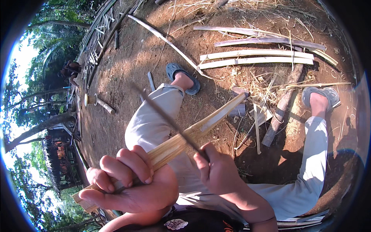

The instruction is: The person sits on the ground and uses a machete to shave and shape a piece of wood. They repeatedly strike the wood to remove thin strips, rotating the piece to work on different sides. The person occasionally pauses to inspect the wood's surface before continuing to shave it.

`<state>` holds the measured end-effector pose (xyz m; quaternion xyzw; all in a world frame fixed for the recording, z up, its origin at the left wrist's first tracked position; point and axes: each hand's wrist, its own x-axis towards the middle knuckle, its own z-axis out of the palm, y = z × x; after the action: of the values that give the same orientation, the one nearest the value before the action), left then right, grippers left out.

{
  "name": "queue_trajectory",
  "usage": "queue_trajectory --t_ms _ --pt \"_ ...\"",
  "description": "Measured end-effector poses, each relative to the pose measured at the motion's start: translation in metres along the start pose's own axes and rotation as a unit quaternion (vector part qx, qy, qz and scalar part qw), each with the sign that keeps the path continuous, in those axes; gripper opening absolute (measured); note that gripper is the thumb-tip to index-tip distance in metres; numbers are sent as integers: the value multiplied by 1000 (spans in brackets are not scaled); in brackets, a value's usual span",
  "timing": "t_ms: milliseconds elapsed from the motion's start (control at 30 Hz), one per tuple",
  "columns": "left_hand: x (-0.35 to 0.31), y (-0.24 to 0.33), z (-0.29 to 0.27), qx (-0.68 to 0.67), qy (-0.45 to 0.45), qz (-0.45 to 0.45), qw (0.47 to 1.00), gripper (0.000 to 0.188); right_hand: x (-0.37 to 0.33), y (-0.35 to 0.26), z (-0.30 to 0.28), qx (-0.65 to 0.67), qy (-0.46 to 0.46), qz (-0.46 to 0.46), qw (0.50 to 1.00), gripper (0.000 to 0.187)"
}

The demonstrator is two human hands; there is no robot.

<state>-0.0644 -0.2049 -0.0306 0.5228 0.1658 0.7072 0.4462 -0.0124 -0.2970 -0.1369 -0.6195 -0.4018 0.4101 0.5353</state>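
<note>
My left hand [135, 185] is closed around the lower part of a pale split bamboo strip [210, 121]. The strip slants up to the right, and its short lower end sticks out past my fingers. In my right hand [222, 172] is a long, dark knife [164, 114], gripped with the fingers wrapped round a mostly hidden handle. Its blade points up and left and crosses over the strip a little beyond my left fingers. Whether the edge touches the bamboo, I cannot tell.
Several split strips [257, 60] lie on the dirt beyond my feet, partly across a log [284, 104], with curled shavings [259, 83] around. My legs are spread, with grey clogs [183, 79] on the feet. Poles [104, 46] lie far left, near another person [71, 70].
</note>
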Motion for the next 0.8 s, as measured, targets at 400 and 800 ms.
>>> queue_trajectory --t_ms 400,800 --pt "18 -3 -21 -13 -12 -6 1000 45 7 23 5 -12 -34 -45 998 35" --pt "-9 7 -17 -33 -55 7 998 46 12 33 -14 -16 41 85 995 33"
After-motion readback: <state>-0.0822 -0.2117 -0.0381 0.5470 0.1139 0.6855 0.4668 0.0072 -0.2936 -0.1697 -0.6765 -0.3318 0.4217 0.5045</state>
